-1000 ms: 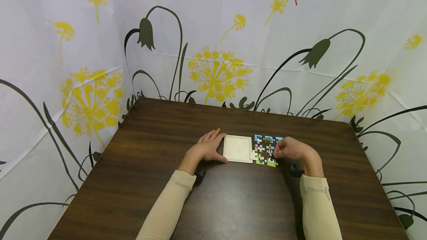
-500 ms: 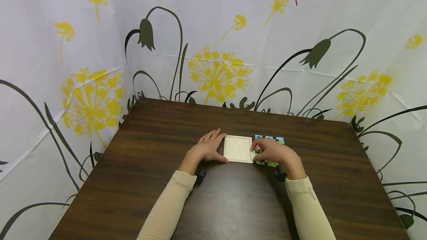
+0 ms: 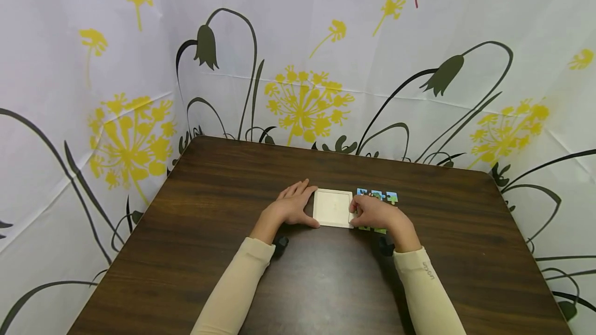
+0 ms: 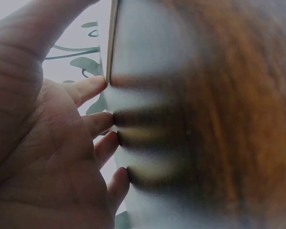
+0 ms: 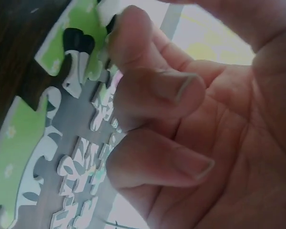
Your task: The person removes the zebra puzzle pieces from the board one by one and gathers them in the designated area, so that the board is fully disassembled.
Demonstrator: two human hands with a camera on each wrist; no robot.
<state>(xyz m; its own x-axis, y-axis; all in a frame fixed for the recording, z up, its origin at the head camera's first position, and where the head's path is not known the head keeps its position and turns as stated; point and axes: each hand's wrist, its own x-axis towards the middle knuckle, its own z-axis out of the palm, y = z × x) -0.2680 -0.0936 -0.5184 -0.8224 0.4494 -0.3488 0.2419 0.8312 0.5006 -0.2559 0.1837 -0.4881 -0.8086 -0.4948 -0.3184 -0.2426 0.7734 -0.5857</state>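
A square pale wooden puzzle tray (image 3: 332,208) lies flat on the table with nothing inside its rim. My left hand (image 3: 294,208) rests at its left side, fingers spread, with thumb and index at the tray's two left corners. In the left wrist view the fingertips (image 4: 118,187) touch the tabletop. My right hand (image 3: 378,212) is at the tray's right edge, fingers curled. Thumb and index pinch a small pale puzzle piece there, mostly hidden by the hand. Several picture puzzle pieces (image 3: 392,198) lie beside and beneath that hand; green and white ones (image 5: 14,148) show in the right wrist view.
The dark brown wooden table (image 3: 223,195) extends on all sides of the tray. Behind it hangs a white curtain (image 3: 298,40) printed with flowers. Black wrist cameras (image 3: 281,246) are worn at both wrists.
My right hand has moved left from the right side of the loose pieces to the tray's right edge, where the pale piece was lying. My left hand has stayed put.
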